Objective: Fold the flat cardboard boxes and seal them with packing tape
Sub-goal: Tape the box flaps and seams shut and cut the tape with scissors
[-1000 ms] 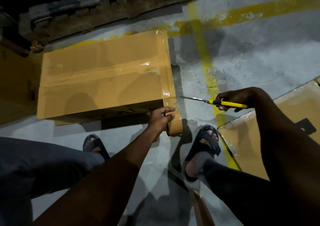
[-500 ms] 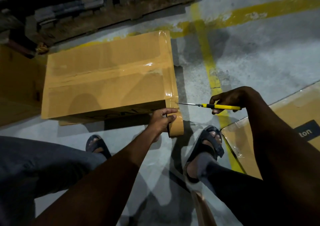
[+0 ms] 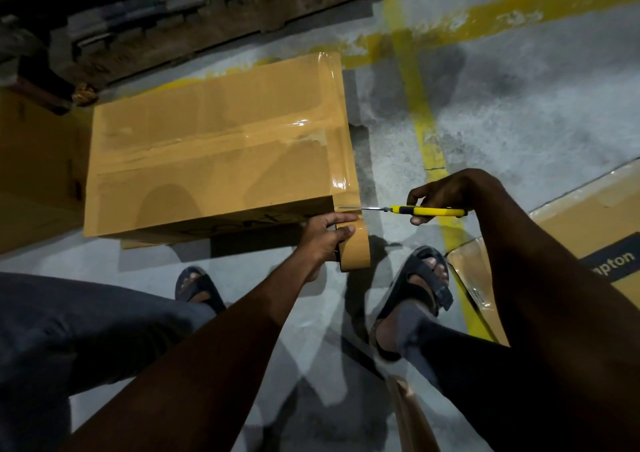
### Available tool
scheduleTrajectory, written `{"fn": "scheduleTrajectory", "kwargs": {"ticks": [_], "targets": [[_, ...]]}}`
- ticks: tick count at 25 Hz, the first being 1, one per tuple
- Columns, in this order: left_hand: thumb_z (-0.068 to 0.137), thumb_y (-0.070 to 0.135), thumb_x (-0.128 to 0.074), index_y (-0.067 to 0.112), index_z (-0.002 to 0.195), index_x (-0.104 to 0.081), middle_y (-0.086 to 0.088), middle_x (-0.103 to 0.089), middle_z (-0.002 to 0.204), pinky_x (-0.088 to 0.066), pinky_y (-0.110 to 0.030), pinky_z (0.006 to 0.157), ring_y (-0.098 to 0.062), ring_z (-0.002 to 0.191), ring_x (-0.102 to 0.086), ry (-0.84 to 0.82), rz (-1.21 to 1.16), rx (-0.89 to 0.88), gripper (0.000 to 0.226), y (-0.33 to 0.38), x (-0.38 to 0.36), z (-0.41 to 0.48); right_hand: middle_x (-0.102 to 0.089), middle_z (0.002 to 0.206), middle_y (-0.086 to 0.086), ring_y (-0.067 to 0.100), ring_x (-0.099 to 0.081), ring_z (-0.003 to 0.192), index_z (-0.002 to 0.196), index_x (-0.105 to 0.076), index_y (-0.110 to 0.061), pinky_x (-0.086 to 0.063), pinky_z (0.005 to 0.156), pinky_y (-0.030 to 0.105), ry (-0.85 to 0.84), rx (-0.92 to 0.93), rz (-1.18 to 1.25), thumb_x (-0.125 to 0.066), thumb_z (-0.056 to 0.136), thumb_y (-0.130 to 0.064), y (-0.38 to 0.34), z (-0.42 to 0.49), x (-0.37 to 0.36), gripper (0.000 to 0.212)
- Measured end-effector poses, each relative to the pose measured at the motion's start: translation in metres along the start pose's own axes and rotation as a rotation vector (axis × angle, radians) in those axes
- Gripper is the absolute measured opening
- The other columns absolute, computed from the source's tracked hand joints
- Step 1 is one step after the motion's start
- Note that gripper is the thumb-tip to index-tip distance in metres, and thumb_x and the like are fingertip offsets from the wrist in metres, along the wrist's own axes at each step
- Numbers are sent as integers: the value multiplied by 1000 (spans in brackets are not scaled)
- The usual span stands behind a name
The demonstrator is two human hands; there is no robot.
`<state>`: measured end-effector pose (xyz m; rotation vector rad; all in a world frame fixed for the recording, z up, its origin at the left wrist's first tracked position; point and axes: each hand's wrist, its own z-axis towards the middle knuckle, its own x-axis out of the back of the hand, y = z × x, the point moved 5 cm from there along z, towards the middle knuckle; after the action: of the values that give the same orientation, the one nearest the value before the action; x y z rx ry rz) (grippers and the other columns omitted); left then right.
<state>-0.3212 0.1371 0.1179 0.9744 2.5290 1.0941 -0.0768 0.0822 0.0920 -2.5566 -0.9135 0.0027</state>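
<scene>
A folded brown cardboard box (image 3: 214, 160) stands on the concrete floor, with shiny tape along its middle seam and down its right edge. My left hand (image 3: 323, 235) grips a roll of brown packing tape (image 3: 355, 247) at the box's near right corner. The tape strip runs from the roll up onto the box. My right hand (image 3: 440, 197) holds a yellow-handled utility knife (image 3: 434, 211), its blade pointing left and its tip touching the tape at that corner.
A flat cardboard sheet with a dark printed label (image 3: 588, 243) lies at the right. Another brown box (image 3: 31, 174) stands at the left. A dark wooden pallet (image 3: 173, 11) runs along the back. Yellow floor lines (image 3: 426, 133) cross the concrete. My sandalled feet (image 3: 415, 289) are close by.
My right hand has moved the knife leftward until the blade tip reaches the tape at the box corner. My left hand keeps holding the tape roll in place.
</scene>
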Motion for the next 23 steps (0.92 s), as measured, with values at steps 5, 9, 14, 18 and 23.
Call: {"fn": "scheduleTrajectory", "kwargs": {"ticks": [5, 9, 14, 18, 23], "targets": [[92, 12, -60, 24, 105, -69, -5, -56, 119, -51, -37, 65, -29, 107, -52, -11, 13, -4, 19, 0, 1, 1, -66, 98, 1, 15, -58, 92, 101, -61, -30, -46, 80, 38, -20, -9, -37, -83, 68, -52, -8, 11, -2, 45], [92, 12, -61, 25, 102, -69, -6, -57, 118, -52, -37, 67, -26, 103, -53, -8, -19, -3, 19, 0, 0, 1, -59, 99, 4, 15, -54, 85, 97, -63, -32, -43, 64, 31, 30, -5, -8, -81, 67, -52, -5, 15, -1, 41], [92, 13, -61, 22, 108, -69, -5, -60, 113, -52, -37, 67, -26, 101, -55, 1, -24, 15, 20, -1, 0, 1, -60, 92, 5, 16, -52, 79, 92, -66, -31, -36, 53, 27, 87, 53, -18, -81, 55, -62, -7, 11, 1, 51], [93, 11, -60, 18, 112, -68, -3, -59, 109, -52, -38, 70, -24, 98, -54, 8, -26, 9, 21, 1, -1, -1, -62, 87, 3, 17, -55, 76, 86, -67, -29, -39, 54, 28, 137, 106, -49, -84, 59, -55, -6, 13, 3, 41], [92, 11, -60, 17, 112, -68, -3, -57, 112, -53, -39, 69, -25, 101, -53, 12, -13, 1, 22, 4, -1, -1, -63, 79, 5, 17, -57, 70, 70, -67, -30, -42, 62, 37, 154, 147, -30, -83, 25, -77, -5, 19, 3, 67]]}}
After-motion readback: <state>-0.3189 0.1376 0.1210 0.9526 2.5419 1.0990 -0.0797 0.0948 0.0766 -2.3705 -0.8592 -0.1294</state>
